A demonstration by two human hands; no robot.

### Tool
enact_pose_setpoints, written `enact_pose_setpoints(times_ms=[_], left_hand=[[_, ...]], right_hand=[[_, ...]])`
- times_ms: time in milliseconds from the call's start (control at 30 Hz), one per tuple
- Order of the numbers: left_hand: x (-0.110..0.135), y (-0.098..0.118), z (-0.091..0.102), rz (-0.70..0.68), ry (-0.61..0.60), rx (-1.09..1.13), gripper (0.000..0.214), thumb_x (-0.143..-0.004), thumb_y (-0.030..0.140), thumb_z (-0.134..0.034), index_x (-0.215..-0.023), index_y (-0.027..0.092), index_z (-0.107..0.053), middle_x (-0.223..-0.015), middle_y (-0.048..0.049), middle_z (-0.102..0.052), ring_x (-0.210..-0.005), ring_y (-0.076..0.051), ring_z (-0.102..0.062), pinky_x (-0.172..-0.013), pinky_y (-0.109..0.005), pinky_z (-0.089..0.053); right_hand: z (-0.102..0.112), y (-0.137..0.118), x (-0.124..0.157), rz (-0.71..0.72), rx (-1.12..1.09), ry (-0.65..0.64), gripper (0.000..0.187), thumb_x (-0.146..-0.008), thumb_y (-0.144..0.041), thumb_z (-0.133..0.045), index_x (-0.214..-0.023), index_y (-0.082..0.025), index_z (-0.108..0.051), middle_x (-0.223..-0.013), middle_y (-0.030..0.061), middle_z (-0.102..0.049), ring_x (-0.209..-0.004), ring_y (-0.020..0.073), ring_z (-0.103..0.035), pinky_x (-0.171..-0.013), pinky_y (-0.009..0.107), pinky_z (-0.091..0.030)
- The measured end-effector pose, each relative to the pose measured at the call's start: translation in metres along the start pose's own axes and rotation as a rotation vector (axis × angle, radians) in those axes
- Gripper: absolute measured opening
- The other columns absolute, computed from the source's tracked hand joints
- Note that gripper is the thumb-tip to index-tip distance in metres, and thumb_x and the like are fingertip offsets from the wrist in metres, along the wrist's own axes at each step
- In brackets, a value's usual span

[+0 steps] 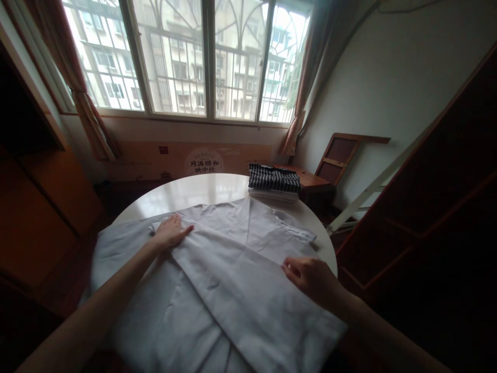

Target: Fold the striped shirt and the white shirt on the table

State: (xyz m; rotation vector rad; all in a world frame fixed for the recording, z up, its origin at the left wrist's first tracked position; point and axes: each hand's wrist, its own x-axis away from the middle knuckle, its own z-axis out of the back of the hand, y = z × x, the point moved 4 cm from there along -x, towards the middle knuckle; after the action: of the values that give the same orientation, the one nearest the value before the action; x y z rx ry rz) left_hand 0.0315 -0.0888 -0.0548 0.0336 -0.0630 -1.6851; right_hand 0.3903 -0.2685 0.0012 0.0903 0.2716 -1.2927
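Note:
A large white garment (pixel 233 269), wide like a coat, is spread over the round white table (pixel 186 189). One long flap is folded across it diagonally, and its lower part hangs over the near edge. My left hand (pixel 173 231) lies flat on the upper left end of this flap, fingers stretched and thumb out. At the flap's right edge, the curled fingers of my right hand (pixel 308 274) pinch the cloth. A gathered, cuff-like end (pixel 297 230) lies near the table's right rim.
A folded black-and-white striped cloth (pixel 274 177) tops folded white cloth (pixel 274 195) at the table's far right. Beyond stand a wooden chair (pixel 336 155) and a pale ladder-like frame (pixel 368 191). Dark wooden furniture (pixel 419 207) rises at right, an orange-brown cabinet (pixel 34 217) at left.

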Motion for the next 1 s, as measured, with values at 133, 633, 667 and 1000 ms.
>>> enact_pose_setpoints(times_ms=[133,633,667,1000], left_hand=[[-0.023,0.006,-0.006,-0.102,0.061,-0.019,0.079,-0.082,0.058,-0.020,-0.132,-0.002,-0.030,-0.140,-0.0209,-0.027,-0.131,-0.026,-0.022,-0.106,-0.036,-0.018],[-0.072,0.053,0.001,-0.244,0.044,0.063,0.078,-0.078,0.067,-0.020,-0.134,0.015,-0.031,-0.143,-0.0099,-0.025,-0.133,-0.026,-0.017,-0.105,-0.047,-0.014],[-0.075,0.055,0.002,-0.255,0.038,0.067,0.077,-0.078,0.067,-0.019,-0.134,0.015,-0.030,-0.144,-0.0099,-0.025,-0.133,-0.026,-0.017,-0.104,-0.047,-0.014],[-0.099,0.065,-0.004,-0.296,0.172,0.145,0.057,-0.086,0.052,-0.023,-0.125,0.016,-0.044,-0.137,-0.0101,-0.038,-0.127,-0.023,-0.031,-0.103,-0.040,-0.023]], right_hand=[[0.009,0.040,-0.059,-0.151,-0.023,0.162,0.024,-0.082,-0.032,-0.043,-0.083,-0.022,-0.064,-0.071,0.0037,-0.068,-0.066,0.0190,-0.063,-0.056,0.026,-0.042],[-0.097,0.016,-0.136,0.202,-0.075,-0.044,0.054,-0.087,-0.044,-0.032,-0.129,-0.012,-0.042,-0.136,0.0126,-0.038,-0.127,0.0228,-0.032,-0.103,0.039,-0.028],[-0.097,0.019,-0.136,0.187,-0.064,-0.047,0.055,-0.088,-0.045,-0.031,-0.130,-0.012,-0.041,-0.137,0.0128,-0.038,-0.127,0.0229,-0.031,-0.103,0.039,-0.028],[-0.099,0.039,-0.148,0.060,-0.045,-0.058,0.058,-0.087,-0.050,-0.028,-0.131,-0.014,-0.040,-0.139,0.0112,-0.035,-0.128,0.0222,-0.030,-0.103,0.038,-0.026]])
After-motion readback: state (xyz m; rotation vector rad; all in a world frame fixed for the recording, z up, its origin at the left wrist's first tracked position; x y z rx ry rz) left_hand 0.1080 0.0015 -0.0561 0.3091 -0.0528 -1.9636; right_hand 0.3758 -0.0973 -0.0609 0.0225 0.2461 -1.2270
